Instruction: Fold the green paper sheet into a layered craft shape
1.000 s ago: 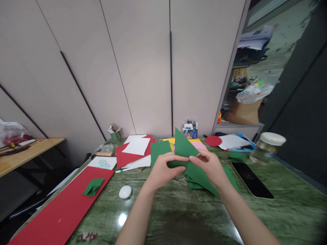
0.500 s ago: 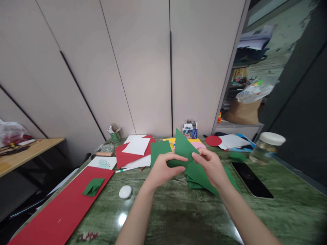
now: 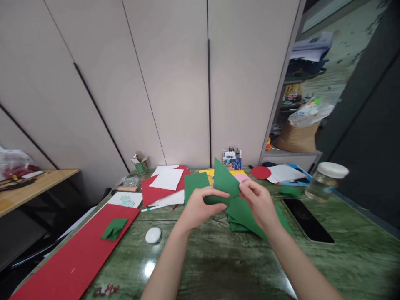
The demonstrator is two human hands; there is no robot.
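Between my hands, above the table, is a folded piece of green paper [image 3: 224, 178] with a pointed tip standing up. My left hand [image 3: 201, 208] grips its lower left part between thumb and fingers. My right hand [image 3: 256, 201] pinches its right corner with thumb and forefinger. Behind and below lie more green sheets [image 3: 245, 214], partly covered by my right hand. Another green sheet [image 3: 195, 183] lies behind my left hand. On the long red sheet [image 3: 78, 246] at left rests a small folded green paper piece [image 3: 114, 229].
A white rounded object [image 3: 153, 235] sits left of my left arm. A phone [image 3: 308, 220] and a lidded jar [image 3: 326, 182] stand at right. Further back are red and white papers [image 3: 168, 179], a red disc [image 3: 261, 172], a pen box [image 3: 232, 159] and a small green box [image 3: 140, 163].
My right hand has shifted slightly at the paper's right corner, its fingers a little higher. The paper's upright part looks slightly narrower. My left hand holds still.
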